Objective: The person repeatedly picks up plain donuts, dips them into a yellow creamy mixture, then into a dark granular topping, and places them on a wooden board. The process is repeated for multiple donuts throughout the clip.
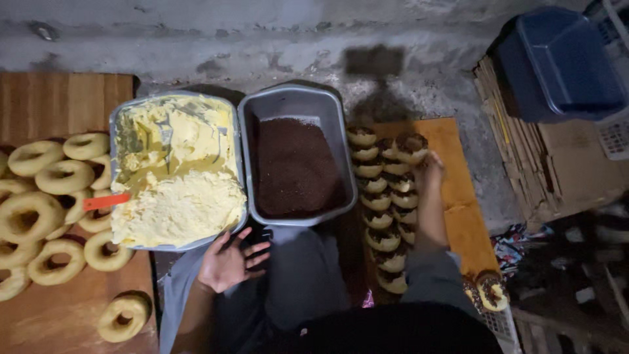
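Chocolate-topped doughnut row (383, 210) runs away lengthwise; right hand (429, 172) touches its far end, left hand (226, 262) open, empty.

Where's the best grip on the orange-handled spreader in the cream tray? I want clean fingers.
Grip the orange handle, coming from the tray's left side. It juts out over the rim toward the plain doughnuts, free of cream, while the blade end seems buried in the yellow cream.

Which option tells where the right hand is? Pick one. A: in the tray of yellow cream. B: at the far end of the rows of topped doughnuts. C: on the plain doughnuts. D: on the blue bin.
B: the right hand reaches to the far end of the topped doughnuts lined up on the wooden board.
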